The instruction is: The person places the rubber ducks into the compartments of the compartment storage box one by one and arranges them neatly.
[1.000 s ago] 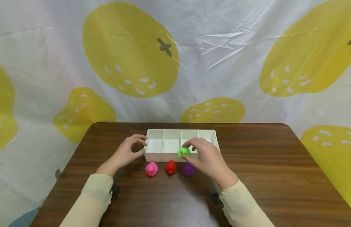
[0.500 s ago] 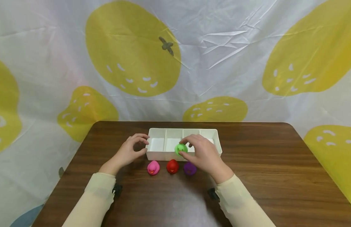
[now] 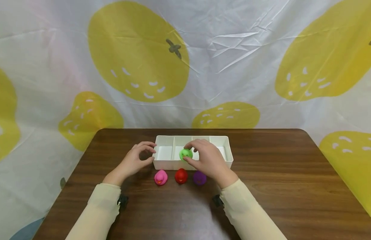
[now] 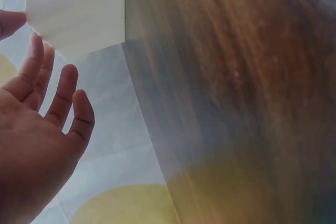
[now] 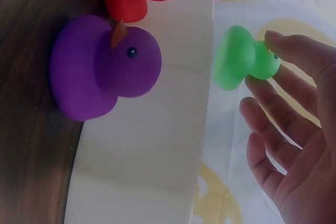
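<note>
A white divided tray (image 3: 162,165) stands on the table, with a row of rubber ducks along its near side: pink (image 3: 160,177), red (image 3: 181,176) and purple (image 3: 199,178). My right hand (image 3: 207,160) pinches a green rubber duck (image 3: 185,154) between thumb and fingertips. In the right wrist view that duck (image 5: 236,59) is held by its head, higher than the tray wall (image 5: 152,145). From the head it appears over the second compartment from the left. My left hand (image 3: 134,161) is at the tray's left end, its loosely bent fingertips (image 4: 35,45) touching the rim.
The brown wooden table (image 3: 281,180) extends on both sides of the tray. Behind it hangs a pale cloth (image 3: 227,76) printed with yellow fruit. Dividers split the tray into several compartments; my right hand hides part of those on the right.
My right hand has carried the green rubber duck leftward and slightly farther away, from the tray's front wall to over the second compartment. The left hand stays at the tray's end.
</note>
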Available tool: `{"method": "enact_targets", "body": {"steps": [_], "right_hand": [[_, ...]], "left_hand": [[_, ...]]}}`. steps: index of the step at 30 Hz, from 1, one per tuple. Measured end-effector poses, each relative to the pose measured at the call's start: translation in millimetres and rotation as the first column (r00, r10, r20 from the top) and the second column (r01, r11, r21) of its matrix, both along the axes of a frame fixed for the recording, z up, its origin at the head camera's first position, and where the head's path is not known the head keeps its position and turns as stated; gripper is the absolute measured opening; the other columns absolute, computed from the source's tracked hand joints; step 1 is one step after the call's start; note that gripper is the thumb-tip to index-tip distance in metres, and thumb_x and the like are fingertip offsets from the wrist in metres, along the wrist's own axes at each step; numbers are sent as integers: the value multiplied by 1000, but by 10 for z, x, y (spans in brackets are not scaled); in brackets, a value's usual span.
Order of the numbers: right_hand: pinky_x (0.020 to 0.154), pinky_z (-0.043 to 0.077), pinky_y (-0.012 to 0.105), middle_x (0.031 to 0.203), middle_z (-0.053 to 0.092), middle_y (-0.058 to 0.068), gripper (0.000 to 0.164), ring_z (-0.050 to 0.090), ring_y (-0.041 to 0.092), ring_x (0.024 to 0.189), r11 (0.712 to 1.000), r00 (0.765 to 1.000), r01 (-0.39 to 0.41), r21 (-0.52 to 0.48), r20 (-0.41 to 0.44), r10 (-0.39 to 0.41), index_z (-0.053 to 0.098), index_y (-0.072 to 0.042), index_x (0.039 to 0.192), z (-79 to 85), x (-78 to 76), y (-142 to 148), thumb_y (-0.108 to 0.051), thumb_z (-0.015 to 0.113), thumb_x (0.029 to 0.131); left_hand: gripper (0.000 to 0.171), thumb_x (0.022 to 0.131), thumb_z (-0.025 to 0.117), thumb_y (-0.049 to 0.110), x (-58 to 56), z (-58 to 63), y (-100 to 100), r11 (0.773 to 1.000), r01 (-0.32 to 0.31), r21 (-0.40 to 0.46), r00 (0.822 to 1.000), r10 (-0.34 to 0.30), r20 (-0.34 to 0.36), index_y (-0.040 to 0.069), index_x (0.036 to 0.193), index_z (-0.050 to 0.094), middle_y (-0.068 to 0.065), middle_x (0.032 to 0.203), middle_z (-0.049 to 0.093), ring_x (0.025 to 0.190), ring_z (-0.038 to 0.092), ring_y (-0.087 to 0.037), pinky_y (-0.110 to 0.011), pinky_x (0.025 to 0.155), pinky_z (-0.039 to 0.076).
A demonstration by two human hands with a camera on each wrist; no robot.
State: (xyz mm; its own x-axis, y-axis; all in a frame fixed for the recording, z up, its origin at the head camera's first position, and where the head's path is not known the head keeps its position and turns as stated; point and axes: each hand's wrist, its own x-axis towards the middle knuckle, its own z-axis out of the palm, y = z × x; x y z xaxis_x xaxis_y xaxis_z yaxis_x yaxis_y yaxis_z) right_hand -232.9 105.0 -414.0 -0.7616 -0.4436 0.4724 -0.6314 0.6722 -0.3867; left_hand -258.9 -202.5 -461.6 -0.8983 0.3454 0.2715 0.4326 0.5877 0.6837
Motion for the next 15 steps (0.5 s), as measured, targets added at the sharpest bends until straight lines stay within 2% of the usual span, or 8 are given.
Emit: {"method": "enact_targets", "body": {"steps": [4,11,15], "right_hand": [[78,54,34,101,74,-3,25,69,23,89,1000,1000,-6,-10,-3,6,73,-15,105,-19,-32,-45,-28,85,87],[76,53,33,102,74,-3,24,68,23,89,1000,999,-28,-9,23,28,74,-16,105,-30,-85,-141,-27,84,87],[78,55,33,102,75,-2,25,69,22,89,999,999,-33,-7,9,33,74,-15,105,-47,-111,-187,-26,85,86]], "left_hand": [[16,91,77,7,-11,1,-7,1000,8,0,1000,-8,-5,6,106,73,-8,138,64,111,56,-28,-47,98,44],[16,90,77,6,-12,16,-18,1000,12,18,1000,-12,-9,6,105,73,-10,138,64,110,57,-33,-54,98,44],[16,90,77,6,-4,8,-15,1000,12,17,1000,-12,-10,4,105,73,-10,138,64,111,56,-34,-55,99,44]]}}
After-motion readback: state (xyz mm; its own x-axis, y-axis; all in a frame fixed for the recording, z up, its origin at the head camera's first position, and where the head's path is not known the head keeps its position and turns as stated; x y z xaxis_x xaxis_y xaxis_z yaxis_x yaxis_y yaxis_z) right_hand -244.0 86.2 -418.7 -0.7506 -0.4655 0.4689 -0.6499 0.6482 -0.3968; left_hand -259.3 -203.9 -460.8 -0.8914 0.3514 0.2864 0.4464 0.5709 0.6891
